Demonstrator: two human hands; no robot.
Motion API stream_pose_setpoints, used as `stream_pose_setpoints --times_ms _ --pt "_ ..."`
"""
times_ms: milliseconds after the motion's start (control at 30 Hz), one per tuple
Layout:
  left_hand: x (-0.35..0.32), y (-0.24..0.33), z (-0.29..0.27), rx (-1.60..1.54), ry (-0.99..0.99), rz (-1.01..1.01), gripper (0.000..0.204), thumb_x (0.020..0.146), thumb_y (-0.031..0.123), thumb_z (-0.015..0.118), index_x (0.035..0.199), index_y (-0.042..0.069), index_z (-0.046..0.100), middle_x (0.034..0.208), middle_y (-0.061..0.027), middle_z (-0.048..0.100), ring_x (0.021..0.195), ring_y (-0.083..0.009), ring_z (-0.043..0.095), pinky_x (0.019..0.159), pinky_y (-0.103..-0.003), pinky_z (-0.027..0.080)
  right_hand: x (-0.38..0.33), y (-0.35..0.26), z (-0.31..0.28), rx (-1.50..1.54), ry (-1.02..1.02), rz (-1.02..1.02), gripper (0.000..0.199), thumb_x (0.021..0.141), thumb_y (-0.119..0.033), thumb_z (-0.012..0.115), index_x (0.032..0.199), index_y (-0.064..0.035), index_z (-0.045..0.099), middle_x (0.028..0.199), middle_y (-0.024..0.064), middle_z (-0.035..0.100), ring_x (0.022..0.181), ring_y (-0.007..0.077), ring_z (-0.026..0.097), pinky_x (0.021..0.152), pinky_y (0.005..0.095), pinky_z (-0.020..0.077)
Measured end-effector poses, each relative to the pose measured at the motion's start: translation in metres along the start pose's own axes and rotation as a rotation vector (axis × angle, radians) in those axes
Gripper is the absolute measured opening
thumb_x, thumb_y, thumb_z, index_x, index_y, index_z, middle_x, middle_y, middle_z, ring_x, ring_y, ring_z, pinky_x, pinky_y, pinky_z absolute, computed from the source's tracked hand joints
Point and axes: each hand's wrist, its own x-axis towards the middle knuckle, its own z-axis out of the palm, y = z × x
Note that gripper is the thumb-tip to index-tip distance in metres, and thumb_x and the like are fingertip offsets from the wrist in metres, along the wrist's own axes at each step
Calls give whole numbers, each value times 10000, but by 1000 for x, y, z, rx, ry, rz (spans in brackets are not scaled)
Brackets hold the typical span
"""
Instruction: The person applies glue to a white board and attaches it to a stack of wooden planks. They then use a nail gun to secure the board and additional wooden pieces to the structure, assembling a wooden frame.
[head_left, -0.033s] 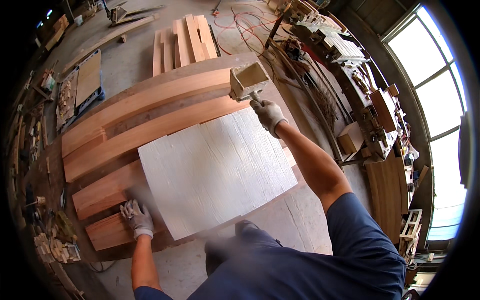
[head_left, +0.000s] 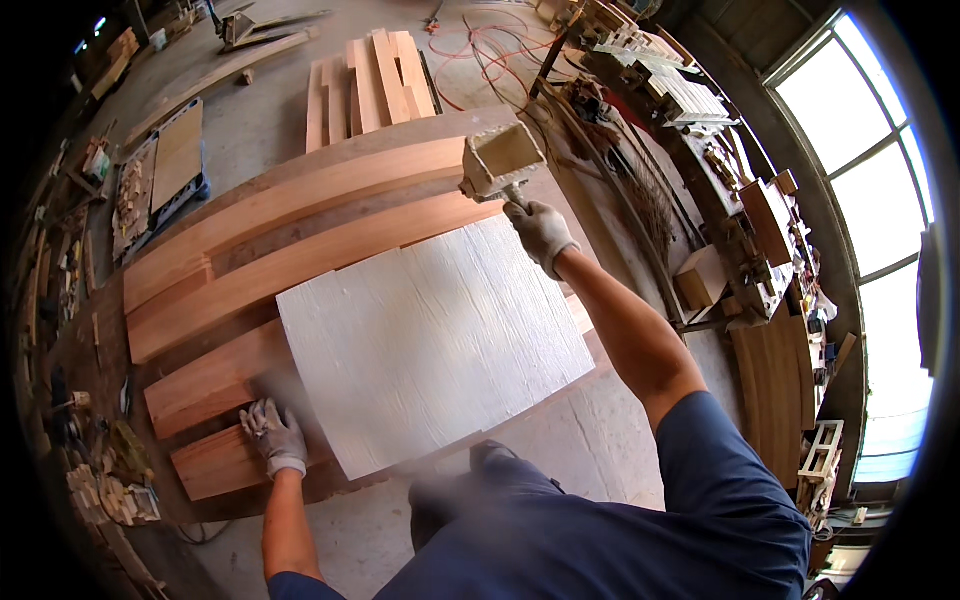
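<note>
Beneath the white panel [head_left: 430, 345] stretches the desk [head_left: 430, 129]; at its far-right corner, the right hand [head_left: 545, 235] wraps fingers round a boxy tool [head_left: 515, 152], probably best kept level; leftward, the left hand [head_left: 275, 438] rests, fingers slightly spread.

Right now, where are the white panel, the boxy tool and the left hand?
White panel [head_left: 437, 345], head view: middle of its face.
Boxy tool [head_left: 505, 157], head view: inside its hollow end.
Left hand [head_left: 276, 440], head view: its gloved back.
</note>
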Motion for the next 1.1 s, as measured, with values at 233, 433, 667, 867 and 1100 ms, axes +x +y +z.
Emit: stream_pose_setpoints --times_ms 233,433,667,867,1100 --pt "2 -3 6 89 55 26 404 1040 329 677 1326 44 688 1378 -163 649 1386 -342 542 1306 -553 287 -114 51 -5 -22 -66 196 558 1036 -517 633 1035 35 722 864 264 729 843 386 732 758 497 541" --pt "4 0 6 6 64 34 351 1032 307 700 1268 47 699 1345 -158 673 1335 -334 587 1288 -550 309 -342 127 -73 -77 -108 323 357 1084 -363 642 1036 -10 669 801 179 645 737 206 590 733 430 532" --pt "0 2 0 64 7 20 377 1051 325 667 1308 51 702 1369 -161 665 1366 -330 569 1302 -550 292 -381 134 -101 -67 -68 334 482 1050 -449 677 981 28 705 837 198 705 787 232 672 779 433 551" --pt "3 2 1 18 9 -9 412 1021 319 670 1317 32 681 1385 -172 633 1403 -348 524 1317 -573 253 -228 68 -33 -194 -159 250 547 1042 -495 628 1015 42 722 973 341 714 1013 519 705 874 539 545" --pt "6 3 2 -44 -8 -2 422 1012 324 624 1311 30 671 1394 -187 611 1416 -359 500 1324 -577 236 6 22 38 -66 -38 -44 554 1053 -545 624 1038 -1 725 749 141 674 636 281 623 611 452 495"
